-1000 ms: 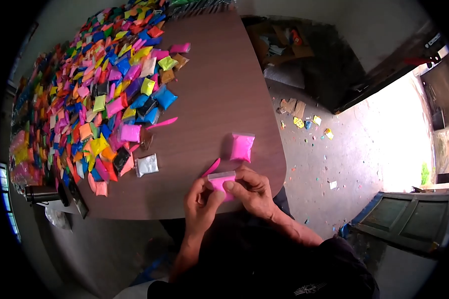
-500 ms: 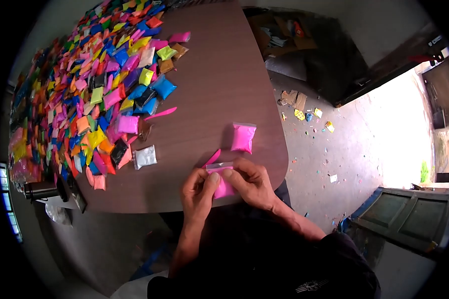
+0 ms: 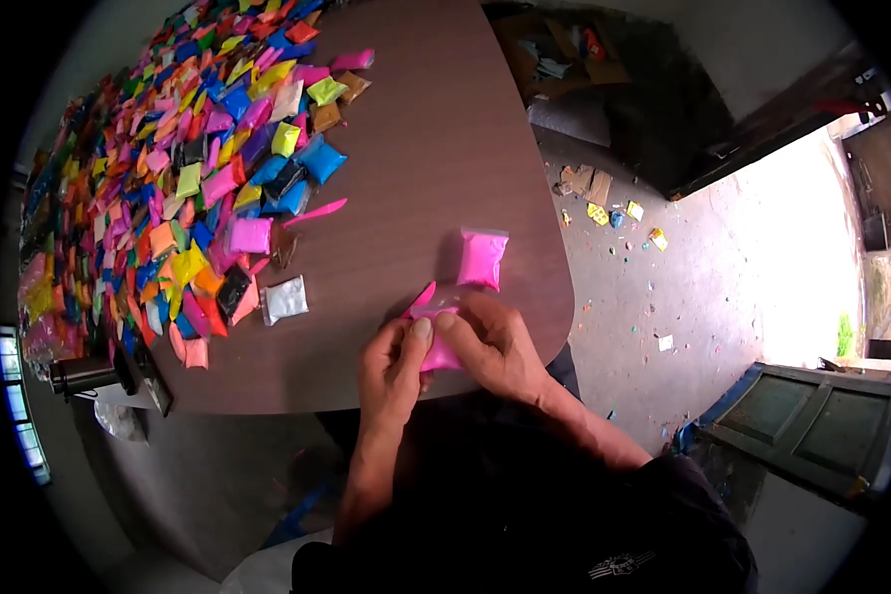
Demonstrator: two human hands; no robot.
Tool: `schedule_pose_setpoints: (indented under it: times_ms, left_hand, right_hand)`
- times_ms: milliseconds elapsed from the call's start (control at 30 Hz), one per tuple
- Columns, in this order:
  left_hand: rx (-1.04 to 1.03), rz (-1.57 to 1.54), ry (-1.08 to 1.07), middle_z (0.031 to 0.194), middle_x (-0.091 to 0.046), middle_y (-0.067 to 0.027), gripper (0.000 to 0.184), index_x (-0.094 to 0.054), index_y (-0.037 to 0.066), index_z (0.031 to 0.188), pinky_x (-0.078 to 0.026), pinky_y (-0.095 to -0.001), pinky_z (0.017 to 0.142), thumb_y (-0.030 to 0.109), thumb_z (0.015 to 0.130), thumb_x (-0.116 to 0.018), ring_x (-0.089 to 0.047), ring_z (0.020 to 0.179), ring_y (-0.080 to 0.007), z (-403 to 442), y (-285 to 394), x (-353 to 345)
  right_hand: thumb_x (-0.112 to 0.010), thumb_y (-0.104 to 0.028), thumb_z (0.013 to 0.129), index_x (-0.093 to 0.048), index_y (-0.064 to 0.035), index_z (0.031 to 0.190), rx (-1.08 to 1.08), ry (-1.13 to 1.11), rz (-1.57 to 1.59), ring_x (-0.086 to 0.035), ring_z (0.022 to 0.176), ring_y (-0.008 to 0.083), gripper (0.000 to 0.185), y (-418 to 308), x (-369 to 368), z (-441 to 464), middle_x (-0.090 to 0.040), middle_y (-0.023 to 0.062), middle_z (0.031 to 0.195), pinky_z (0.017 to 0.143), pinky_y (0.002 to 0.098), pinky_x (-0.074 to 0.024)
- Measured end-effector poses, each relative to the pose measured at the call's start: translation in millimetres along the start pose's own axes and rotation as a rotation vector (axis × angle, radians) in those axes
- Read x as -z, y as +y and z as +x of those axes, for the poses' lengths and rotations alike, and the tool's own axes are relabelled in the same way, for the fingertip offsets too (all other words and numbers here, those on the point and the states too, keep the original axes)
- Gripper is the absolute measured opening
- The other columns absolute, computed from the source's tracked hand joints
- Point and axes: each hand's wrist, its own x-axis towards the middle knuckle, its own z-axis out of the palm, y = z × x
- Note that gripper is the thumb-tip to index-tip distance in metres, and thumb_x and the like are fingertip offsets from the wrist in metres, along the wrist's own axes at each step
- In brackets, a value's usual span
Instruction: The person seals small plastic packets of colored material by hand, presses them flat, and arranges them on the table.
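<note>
Both of my hands grip a small clear zip bag of pink clay [image 3: 440,353] at the table's near edge. My left hand [image 3: 396,358] is closed on its left side, thumb near the top strip. On the other side my right hand [image 3: 493,346] pinches the bag, its thumb beside the left one. Just beyond my fingers lies a pink plastic stick [image 3: 423,297], partly hidden. A second bag of pink clay [image 3: 482,259] rests flat on the table past my right hand.
A large pile of colourful clay bags [image 3: 198,168] covers the left of the brown table [image 3: 416,148]. Nearer me lie a white bag [image 3: 285,300] and another pink stick [image 3: 317,211]. Right of the table, scraps [image 3: 597,213] litter the floor; a cardboard box [image 3: 594,59] stands beyond.
The held bag's top has tipped away from me and its strip looks less upright between my thumbs. Both hands keep their hold. The whole view has shifted slightly.
</note>
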Motion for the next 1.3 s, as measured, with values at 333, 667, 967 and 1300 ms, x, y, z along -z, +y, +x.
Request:
schedule_pose_setpoints:
  times_ms: [333,667,967,1300]
  left_hand:
    - [0.032,-0.205,-0.1,0.071,-0.061,-0.0002,0.023,-0.064,0.005,0.093,-0.042,-0.0227,0.046,0.026,0.101,-0.066,-0.052,0.052,-0.0064,-2,-7,2]
    - [-0.082,-0.055,-0.088,0.071,-0.057,0.0043,0.016,-0.064,0.002,0.096,-0.039,-0.0212,0.051,0.018,0.101,-0.065,-0.051,0.061,-0.0021,-11,1,2]
    - [-0.337,0.051,0.005,0.067,-0.048,0.0077,0.026,-0.055,0.005,0.08,-0.029,-0.022,0.053,0.015,0.101,-0.065,-0.039,0.06,-0.0005,-2,-1,8]
    - [-0.4,0.126,0.149,0.069,-0.044,0.0064,0.033,-0.05,0.005,0.077,-0.032,-0.0238,0.058,0.021,0.1,-0.067,-0.039,0.066,-0.003,65,27,30]
  right_hand:
    - [-0.062,-0.023,0.104,-0.058,0.0016,0.091,0.025,0.068,0.049,-0.054,0.065,0.0073,0.028,-2,-3,2,-0.057,0.0037,0.072,0.055,0.0283,-0.044]
    - [-0.065,-0.018,0.101,-0.063,0.0027,0.104,0.148,0.04,0.092,-0.052,0.072,0.0083,0.021,10,-4,-8,-0.06,0.0053,0.078,0.063,0.0282,-0.046]
    - [-0.072,-0.018,0.096,-0.066,0.0001,0.113,0.159,0.067,-0.171,-0.06,0.071,0.0132,0.026,-14,-2,-17,-0.064,0.0096,0.084,0.065,0.0301,-0.0506]
    - [-0.077,-0.004,0.078,-0.074,-0.0098,0.108,0.584,0.311,-0.972,-0.064,0.103,0.0313,0.03,-11,47,32,-0.066,0.0103,0.112,0.085,0.0412,-0.0542]
